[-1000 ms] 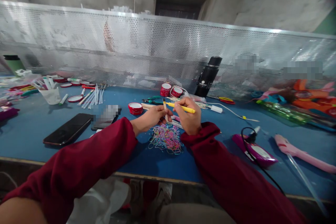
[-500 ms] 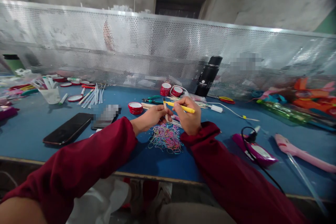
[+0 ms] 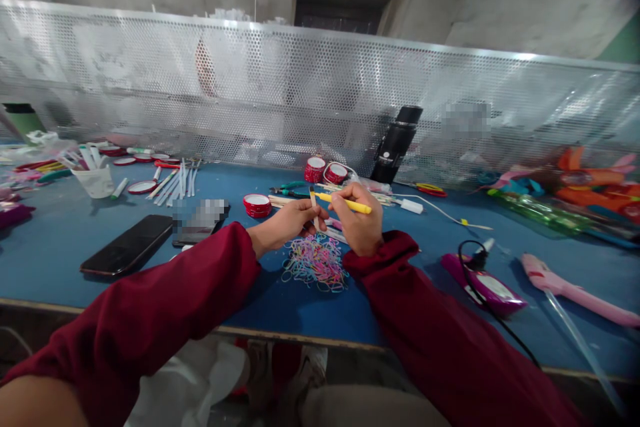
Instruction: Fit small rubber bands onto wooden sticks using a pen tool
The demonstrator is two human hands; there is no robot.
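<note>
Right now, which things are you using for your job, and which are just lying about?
In use:
- yellow pen, in the right hand
- pale stick, in the left hand

Probably just lying about:
- black phone
- black bottle
- pink glue gun
- rubber bands, though they're close, so hard to tell

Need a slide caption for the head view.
Left hand holds a pale stick; right hand holds a yellow pen, tip at the stick's dark end, near heaped colorful loops.

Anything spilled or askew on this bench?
Possibly the heap of thin multicoloured loops, loose on the blue tabletop, front centre: no container shows under it, and strays fringe it, so it looks tipped out, perhaps deliberately.
</note>
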